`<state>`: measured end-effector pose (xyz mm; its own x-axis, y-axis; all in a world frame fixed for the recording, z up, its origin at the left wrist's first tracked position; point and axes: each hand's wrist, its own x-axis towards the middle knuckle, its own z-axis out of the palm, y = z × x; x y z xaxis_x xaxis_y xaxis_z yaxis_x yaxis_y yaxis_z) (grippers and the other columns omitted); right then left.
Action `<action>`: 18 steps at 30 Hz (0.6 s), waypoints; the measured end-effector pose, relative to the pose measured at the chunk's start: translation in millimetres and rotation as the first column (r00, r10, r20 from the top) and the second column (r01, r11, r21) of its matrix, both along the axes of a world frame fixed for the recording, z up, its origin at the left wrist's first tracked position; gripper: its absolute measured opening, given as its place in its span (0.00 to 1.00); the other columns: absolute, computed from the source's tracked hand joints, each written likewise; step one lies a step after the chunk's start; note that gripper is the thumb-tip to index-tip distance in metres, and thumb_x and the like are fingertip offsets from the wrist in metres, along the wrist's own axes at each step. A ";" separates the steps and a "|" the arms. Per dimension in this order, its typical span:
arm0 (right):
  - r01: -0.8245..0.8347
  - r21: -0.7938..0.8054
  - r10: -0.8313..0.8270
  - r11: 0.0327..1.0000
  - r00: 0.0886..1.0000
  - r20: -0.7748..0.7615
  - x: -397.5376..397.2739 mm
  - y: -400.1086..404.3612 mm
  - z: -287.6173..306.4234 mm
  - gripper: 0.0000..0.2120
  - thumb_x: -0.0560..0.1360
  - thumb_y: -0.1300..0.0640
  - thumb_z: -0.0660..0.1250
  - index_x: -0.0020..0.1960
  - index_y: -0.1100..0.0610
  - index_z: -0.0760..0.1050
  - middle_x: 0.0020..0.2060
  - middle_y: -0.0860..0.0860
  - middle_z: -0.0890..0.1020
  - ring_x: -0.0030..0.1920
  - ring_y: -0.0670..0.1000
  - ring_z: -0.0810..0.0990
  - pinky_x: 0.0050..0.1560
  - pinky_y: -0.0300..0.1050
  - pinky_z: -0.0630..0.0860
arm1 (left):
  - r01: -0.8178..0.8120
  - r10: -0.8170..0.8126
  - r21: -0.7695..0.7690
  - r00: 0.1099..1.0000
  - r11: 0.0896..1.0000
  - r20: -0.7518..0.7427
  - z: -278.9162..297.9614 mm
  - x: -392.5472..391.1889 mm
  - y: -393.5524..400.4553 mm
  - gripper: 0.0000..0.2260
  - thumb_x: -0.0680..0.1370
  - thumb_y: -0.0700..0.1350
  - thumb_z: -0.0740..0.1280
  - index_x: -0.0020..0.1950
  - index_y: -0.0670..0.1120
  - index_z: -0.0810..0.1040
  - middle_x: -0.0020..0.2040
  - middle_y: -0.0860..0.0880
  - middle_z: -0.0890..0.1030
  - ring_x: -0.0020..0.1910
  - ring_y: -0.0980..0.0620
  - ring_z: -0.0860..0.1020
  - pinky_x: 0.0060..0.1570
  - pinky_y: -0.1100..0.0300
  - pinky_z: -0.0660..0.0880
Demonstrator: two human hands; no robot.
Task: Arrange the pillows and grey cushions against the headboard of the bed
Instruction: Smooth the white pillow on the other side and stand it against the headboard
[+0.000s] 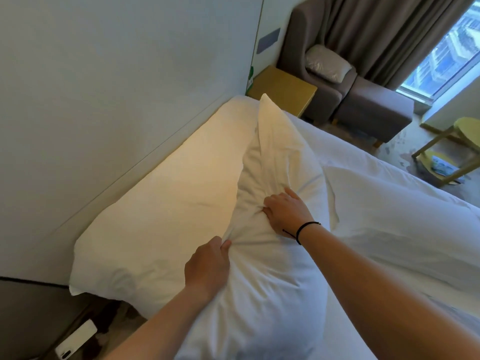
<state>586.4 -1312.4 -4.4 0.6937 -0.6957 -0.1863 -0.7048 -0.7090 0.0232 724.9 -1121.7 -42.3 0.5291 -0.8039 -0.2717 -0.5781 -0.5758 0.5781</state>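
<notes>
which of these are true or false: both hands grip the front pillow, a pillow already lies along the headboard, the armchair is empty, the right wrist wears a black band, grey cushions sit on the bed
1. Both hands grip the front pillow. True: the left hand and right hand each bunch the fabric of the front pillow.
2. A pillow already lies along the headboard. True: the back pillow lies against the headboard.
3. The armchair is empty. False: a plastic-wrapped cushion sits on the armchair.
4. The right wrist wears a black band. True: the black band circles it.
5. Grey cushions sit on the bed. False: only white bedding shows on the bed.
</notes>
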 end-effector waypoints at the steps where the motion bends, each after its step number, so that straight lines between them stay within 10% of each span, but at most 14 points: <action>1: 0.002 0.022 -0.002 1.000 1.000 -0.017 11.7 5.4 -4.5 0.13 0.81 0.50 0.52 0.47 0.51 0.73 0.44 0.48 0.80 0.52 0.52 0.76 0.74 0.50 0.55 | 0.001 0.000 0.048 1.000 0.999 -0.025 -3.1 10.6 4.7 0.17 0.82 0.59 0.51 0.39 0.50 0.66 0.38 0.51 0.77 0.42 0.42 0.76 0.37 0.53 0.69; 8: -0.076 0.002 0.076 0.997 0.995 -0.067 54.0 21.6 -21.5 0.13 0.81 0.50 0.51 0.46 0.51 0.72 0.42 0.47 0.79 0.51 0.52 0.76 0.75 0.52 0.53 | 0.010 0.029 0.226 0.985 0.974 -0.170 -16.8 29.7 42.0 0.25 0.77 0.70 0.49 0.57 0.52 0.70 0.53 0.50 0.79 0.53 0.45 0.78 0.46 0.51 0.70; 18: -0.136 -0.049 0.141 0.989 0.982 0.123 48.4 17.6 -24.4 0.12 0.81 0.51 0.54 0.44 0.53 0.73 0.37 0.49 0.78 0.44 0.54 0.76 0.72 0.53 0.60 | -0.101 0.114 0.144 0.990 0.984 -0.088 6.1 17.4 51.3 0.20 0.80 0.64 0.49 0.39 0.52 0.67 0.37 0.54 0.76 0.37 0.53 0.74 0.38 0.54 0.71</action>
